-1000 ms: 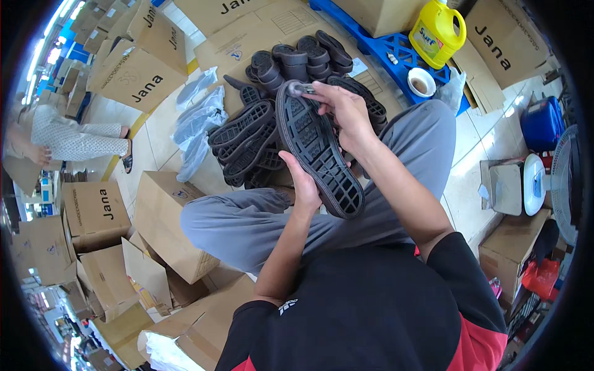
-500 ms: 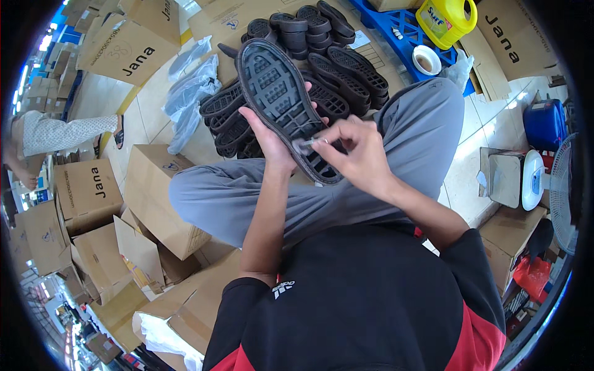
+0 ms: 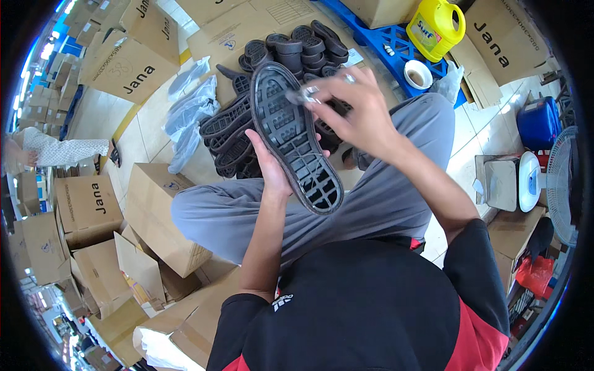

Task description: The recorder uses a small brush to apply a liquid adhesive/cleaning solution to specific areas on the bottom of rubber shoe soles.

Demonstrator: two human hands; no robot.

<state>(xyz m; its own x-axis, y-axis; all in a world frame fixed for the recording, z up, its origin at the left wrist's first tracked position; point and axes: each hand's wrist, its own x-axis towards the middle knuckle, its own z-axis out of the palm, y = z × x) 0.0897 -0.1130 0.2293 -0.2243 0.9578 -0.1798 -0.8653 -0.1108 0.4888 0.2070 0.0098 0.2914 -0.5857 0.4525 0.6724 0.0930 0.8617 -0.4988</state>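
My left hand holds a dark shoe sole from below and its left edge, thumb along the side and fingertips showing at the right edge. The sole's ribbed inner face is turned up, with studs at the far end and a grid of hollows at the near end. My right hand pinches a small brush-like tool at the far part of the sole. Motion smears its tip, so I cannot tell whether it touches. Beyond the sole lie several stacked dark soles, partly hidden behind it.
Cardboard sheets lie under the soles. Clear plastic bags are at their left. A white bowl of brown liquid and a yellow jug stand on a blue pallet. Cartons crowd the left; a fan stands right.
My right hand has moved the brush-like tool from the sole's near part to its far part. The sole sits slightly lower in view. A passing person at the left has shifted.
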